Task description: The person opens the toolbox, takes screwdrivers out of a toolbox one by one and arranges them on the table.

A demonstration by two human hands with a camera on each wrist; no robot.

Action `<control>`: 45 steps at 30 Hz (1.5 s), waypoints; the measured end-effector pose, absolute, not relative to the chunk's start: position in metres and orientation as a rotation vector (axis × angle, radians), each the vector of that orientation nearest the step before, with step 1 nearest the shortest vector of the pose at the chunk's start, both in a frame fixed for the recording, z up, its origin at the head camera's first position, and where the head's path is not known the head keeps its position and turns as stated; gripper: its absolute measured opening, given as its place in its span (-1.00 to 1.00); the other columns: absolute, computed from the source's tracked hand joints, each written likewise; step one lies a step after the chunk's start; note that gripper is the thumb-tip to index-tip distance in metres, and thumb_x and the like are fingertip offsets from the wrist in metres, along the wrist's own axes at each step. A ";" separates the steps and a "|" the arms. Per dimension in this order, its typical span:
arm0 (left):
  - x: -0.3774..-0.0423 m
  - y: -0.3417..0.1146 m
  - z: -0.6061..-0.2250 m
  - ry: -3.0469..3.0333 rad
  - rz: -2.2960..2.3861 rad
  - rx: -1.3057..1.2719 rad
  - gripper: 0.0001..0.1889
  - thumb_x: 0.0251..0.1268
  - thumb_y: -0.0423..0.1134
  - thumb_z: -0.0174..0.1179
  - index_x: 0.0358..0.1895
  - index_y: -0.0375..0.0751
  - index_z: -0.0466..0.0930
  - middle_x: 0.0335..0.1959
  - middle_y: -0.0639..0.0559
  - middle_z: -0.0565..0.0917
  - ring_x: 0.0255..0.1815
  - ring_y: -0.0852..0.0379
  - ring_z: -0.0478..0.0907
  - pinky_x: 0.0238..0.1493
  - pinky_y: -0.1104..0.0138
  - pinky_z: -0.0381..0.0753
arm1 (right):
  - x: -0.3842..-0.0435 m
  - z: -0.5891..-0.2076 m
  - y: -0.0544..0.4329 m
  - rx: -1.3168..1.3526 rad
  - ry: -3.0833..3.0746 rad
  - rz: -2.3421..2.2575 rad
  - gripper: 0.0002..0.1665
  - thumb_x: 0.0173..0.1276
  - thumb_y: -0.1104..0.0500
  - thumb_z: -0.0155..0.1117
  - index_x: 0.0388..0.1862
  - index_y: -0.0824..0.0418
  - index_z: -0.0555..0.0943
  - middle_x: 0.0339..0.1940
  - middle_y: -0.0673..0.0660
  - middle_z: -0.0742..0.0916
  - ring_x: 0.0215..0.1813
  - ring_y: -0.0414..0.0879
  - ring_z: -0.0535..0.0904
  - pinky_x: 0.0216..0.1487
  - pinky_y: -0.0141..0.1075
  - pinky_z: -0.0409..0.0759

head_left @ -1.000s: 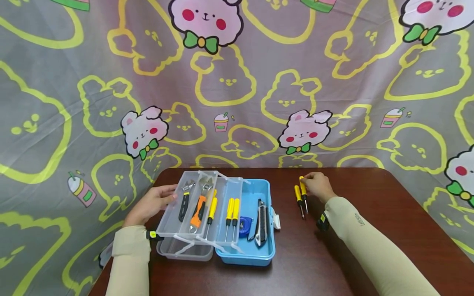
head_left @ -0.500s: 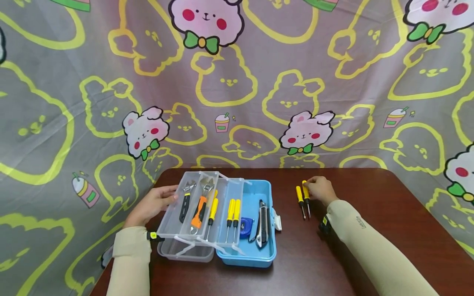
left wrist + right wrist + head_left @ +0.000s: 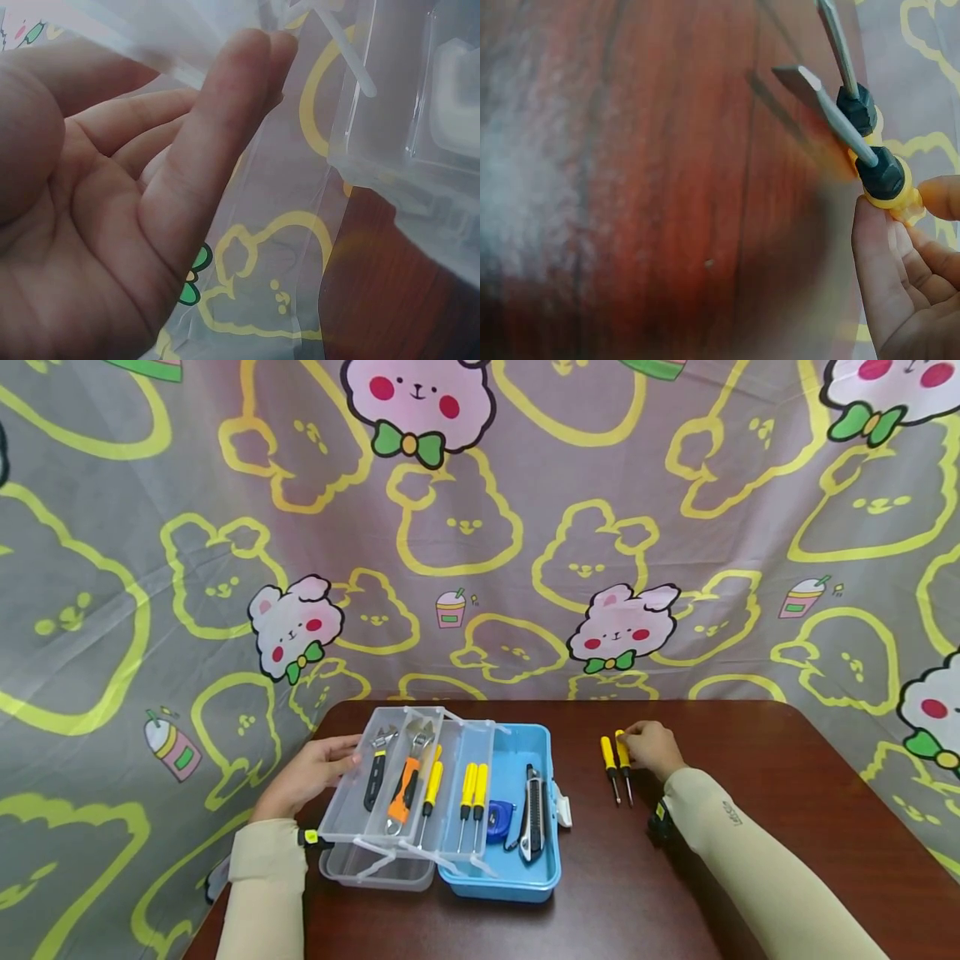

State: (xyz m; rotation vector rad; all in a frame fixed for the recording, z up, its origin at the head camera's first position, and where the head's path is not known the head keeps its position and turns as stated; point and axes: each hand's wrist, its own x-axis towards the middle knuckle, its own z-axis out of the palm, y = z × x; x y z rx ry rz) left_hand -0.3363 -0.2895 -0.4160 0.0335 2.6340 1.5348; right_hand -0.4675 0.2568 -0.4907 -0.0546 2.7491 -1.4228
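Note:
My left hand (image 3: 303, 777) holds the left edge of the clear upper tray (image 3: 341, 814) of a blue toolbox (image 3: 498, 885), thumb above and fingers beneath in the left wrist view. In the tray lie a black-handled adjustable wrench (image 3: 374, 777), an orange adjustable wrench (image 3: 405, 789) and several yellow screwdrivers (image 3: 431, 785). To the right of the box, my right hand (image 3: 654, 750) pinches a yellow-handled screwdriver (image 3: 885, 180) by its handle. Its flat blade points toward the near side. Close beside it on the table is a second yellow screwdriver (image 3: 608, 756).
A box cutter (image 3: 532, 818) and a blue tape measure (image 3: 498, 820) lie in the blue base. The white latch (image 3: 562, 808) sticks out at its right. Behind the brown table (image 3: 637, 893) hangs a patterned curtain (image 3: 510, 543).
My right hand has moved slightly nearer and to the right, bringing the pinched screwdriver down more level with the one beside it. The left hand stays on the tray edge.

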 end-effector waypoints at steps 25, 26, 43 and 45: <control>-0.335 -0.288 -0.415 2.624 1.542 0.029 -0.47 0.45 -0.18 0.13 0.42 -0.23 0.33 0.10 -0.18 0.61 -0.07 -0.05 0.64 -0.10 0.08 0.64 | -0.466 -0.492 0.251 -0.046 2.869 -1.182 -0.57 0.42 0.11 0.15 0.03 0.47 0.59 -0.35 0.21 0.67 -0.46 -0.06 0.61 -0.43 -0.26 0.65; -0.335 -0.288 -0.415 2.623 1.544 0.033 -0.47 0.45 -0.18 0.13 0.42 -0.23 0.33 0.10 -0.18 0.61 -0.07 -0.05 0.64 -0.09 0.07 0.64 | -0.465 -0.492 0.250 -0.037 2.874 -1.169 -0.57 0.42 0.11 0.15 0.03 0.46 0.59 -0.36 0.20 0.67 -0.47 -0.07 0.61 -0.43 -0.26 0.64; -0.337 -0.287 -0.416 2.620 1.549 0.026 -0.46 0.43 -0.18 0.15 0.42 -0.23 0.33 0.13 -0.18 0.59 -0.03 -0.05 0.62 -0.03 0.04 0.61 | -0.469 -0.495 0.249 -0.037 2.910 -1.037 -0.57 0.43 0.06 0.15 -0.01 0.44 0.60 -0.46 0.12 0.66 -0.51 -0.09 0.57 -0.46 -0.27 0.55; -0.337 -0.287 -0.416 2.622 1.546 0.019 -0.46 0.43 -0.18 0.15 0.41 -0.23 0.33 0.13 -0.18 0.59 -0.02 -0.05 0.62 -0.02 0.04 0.60 | -0.469 -0.496 0.249 -0.036 2.907 -1.036 -0.57 0.43 0.05 0.15 -0.02 0.43 0.60 -0.46 0.12 0.66 -0.51 -0.09 0.57 -0.46 -0.27 0.55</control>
